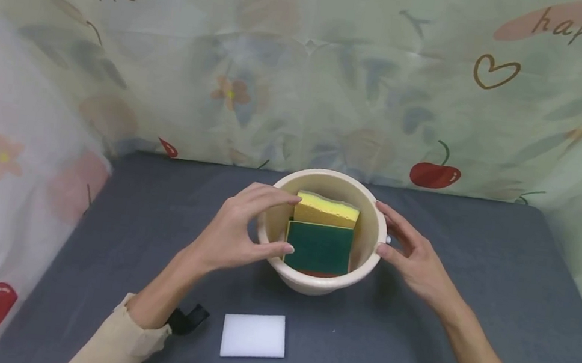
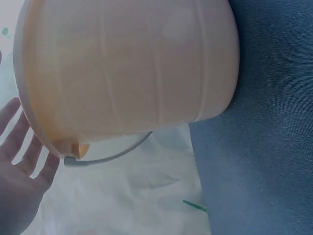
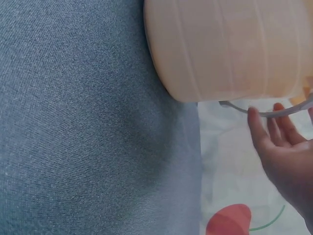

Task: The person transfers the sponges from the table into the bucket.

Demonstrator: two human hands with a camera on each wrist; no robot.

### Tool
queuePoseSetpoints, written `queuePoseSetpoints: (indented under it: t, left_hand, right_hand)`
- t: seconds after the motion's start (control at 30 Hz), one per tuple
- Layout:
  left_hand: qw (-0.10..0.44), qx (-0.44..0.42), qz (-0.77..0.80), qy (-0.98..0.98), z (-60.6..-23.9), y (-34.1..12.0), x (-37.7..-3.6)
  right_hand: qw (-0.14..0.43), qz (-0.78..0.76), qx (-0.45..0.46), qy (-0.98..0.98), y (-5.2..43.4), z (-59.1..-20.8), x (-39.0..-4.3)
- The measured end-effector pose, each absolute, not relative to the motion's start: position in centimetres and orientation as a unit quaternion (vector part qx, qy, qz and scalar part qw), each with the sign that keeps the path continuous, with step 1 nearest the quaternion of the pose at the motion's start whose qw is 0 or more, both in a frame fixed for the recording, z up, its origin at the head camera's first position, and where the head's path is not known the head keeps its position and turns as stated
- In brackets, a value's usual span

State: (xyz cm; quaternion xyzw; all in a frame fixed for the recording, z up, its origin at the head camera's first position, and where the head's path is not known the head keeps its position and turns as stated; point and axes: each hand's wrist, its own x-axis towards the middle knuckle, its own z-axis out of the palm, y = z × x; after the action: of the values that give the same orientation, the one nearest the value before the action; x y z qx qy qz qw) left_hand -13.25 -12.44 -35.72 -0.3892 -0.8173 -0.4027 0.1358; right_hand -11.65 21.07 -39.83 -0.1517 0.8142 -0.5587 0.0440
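A cream bucket (image 1: pixel 311 286) stands upright on the dark cloth. Inside it, a yellow sponge (image 1: pixel 327 210) leans at the back, with a dark green scouring pad sponge (image 1: pixel 318 248) in front of it. A strip of reddish-brown shows beneath the green one. My left hand (image 1: pixel 239 223) reaches over the bucket's left rim, thumb and fingers spread apart with nothing between them. On the other side, my right hand (image 1: pixel 412 260) has its fingertips and thumb at the right rim, close beside the thin grey handle (image 3: pixel 283 112), which hangs down the bucket's side.
A white rectangular sponge (image 1: pixel 254 336) lies flat on the grey-blue tablecloth (image 1: pixel 345 358), nearer to me than the bucket. Behind the table hangs a printed curtain (image 1: pixel 302 86) with cherries and flowers, which also runs along the left and right sides. Black straps sit at both wrists.
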Motion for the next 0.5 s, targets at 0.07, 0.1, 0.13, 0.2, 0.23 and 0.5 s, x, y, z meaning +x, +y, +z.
queuePoseSetpoints:
  t: [0.07, 0.1, 0.13, 0.2, 0.23, 0.5]
  left_hand:
    - [0.142, -0.384, -0.4, -0.82, -35.8, -12.8, -12.9]
    - [0.145, -0.381, -0.4, -0.821, -35.9, -13.0, -12.7]
    - [0.147, -0.377, -0.398, -0.823, -35.9, -13.3, -12.5]
    - [0.152, -0.37, -0.395, -0.827, -36.0, -13.8, -12.1]
    - [0.155, -0.367, -0.393, -0.828, -36.0, -14.1, -12.0]
    - [0.158, -0.346, -0.382, -0.842, -36.3, -15.8, -10.8]
  right_hand:
    - [0.049, -0.558, -0.152, 0.814, 21.1, -39.8, -11.6]
    - [0.051, -0.557, -0.151, 0.815, 21.0, -39.8, -11.7]
    - [0.053, -0.557, -0.151, 0.815, 21.1, -39.8, -11.7]
    - [0.054, -0.557, -0.152, 0.815, 21.1, -39.8, -11.8]
    - [0.055, -0.557, -0.154, 0.815, 21.1, -39.8, -11.8]
    - [0.053, -0.553, -0.157, 0.817, 21.2, -39.8, -11.7]
